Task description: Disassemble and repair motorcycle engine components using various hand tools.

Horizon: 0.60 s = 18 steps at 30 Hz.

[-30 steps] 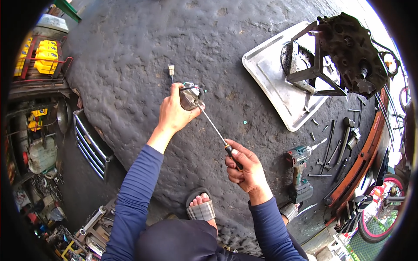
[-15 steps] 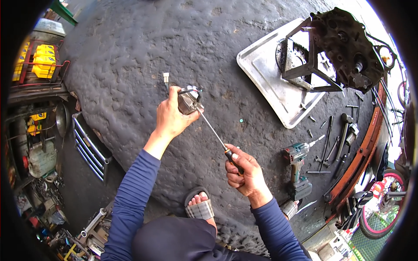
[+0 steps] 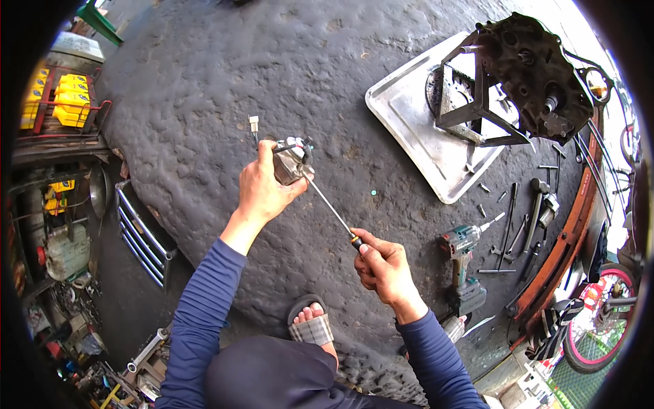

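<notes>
Screwdriver point(image 3: 333, 210) and small metal part point(image 3: 289, 163) meet a little left of the middle of the frame, the long shaft running up and leftward so that its tip reaches the part's lower right side; what the tip engages there is too small to tell. The left hand point(image 3: 262, 194) grips the metal part, thumb along the lower edge and fingers at its left and top. The right hand point(image 3: 388, 273), just below the centre, has its fingers curled firmly around the dark handle. Just above the left hand stands a pale connector point(image 3: 254, 124) on a dark lead, whose lower end is hidden behind the fingers. A tiny teal piece point(image 3: 373, 192) lies on the dark, rough ground point(image 3: 204, 88) near the centre. A sandalled foot point(image 3: 310, 324) shows at the lower middle. Right of centre rests a cordless drill point(image 3: 463, 255), with a hammer point(image 3: 536, 204) beyond it. At the upper right, a metal tray point(image 3: 403, 119) sits below a dark engine casing point(image 3: 535, 78). Yellow bottles point(image 3: 71, 102) stand at the upper left.
</notes>
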Tool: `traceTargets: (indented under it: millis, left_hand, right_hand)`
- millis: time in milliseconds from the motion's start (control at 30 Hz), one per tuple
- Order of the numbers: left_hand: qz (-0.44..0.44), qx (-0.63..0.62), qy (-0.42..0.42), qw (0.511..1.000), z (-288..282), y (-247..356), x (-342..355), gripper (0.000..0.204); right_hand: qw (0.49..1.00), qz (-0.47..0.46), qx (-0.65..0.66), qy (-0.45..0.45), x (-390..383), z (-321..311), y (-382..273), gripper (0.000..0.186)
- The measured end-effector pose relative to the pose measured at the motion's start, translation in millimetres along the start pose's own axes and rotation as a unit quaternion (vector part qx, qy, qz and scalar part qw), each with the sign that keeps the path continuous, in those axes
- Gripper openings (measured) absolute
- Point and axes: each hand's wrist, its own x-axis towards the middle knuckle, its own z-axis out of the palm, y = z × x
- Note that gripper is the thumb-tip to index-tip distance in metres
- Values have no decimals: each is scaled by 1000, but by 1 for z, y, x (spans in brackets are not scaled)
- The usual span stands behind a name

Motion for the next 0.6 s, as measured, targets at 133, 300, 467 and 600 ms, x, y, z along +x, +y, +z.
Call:
traceTargets:
  millis: [133, 300, 467, 600]
  left_hand:
    - [-10, 1, 0, 1000, -2, 3, -1, 71]
    - [-4, 19, 6, 1000, -5, 7, -1, 70]
    - [8, 36, 1, 999, -7, 5, 1, 73]
    - [-4, 28, -9, 1000, -2, 0, -1, 75]
  right_hand:
    - [996, -51, -79, 4, -1, -2, -2, 41]
    - [985, -82, -150, 14, 2, -5, -1, 40]
    - [966, -145, -212, 18, 2, -7, -7, 39]
    - [992, -59, -107, 12, 0, -7, -10, 39]
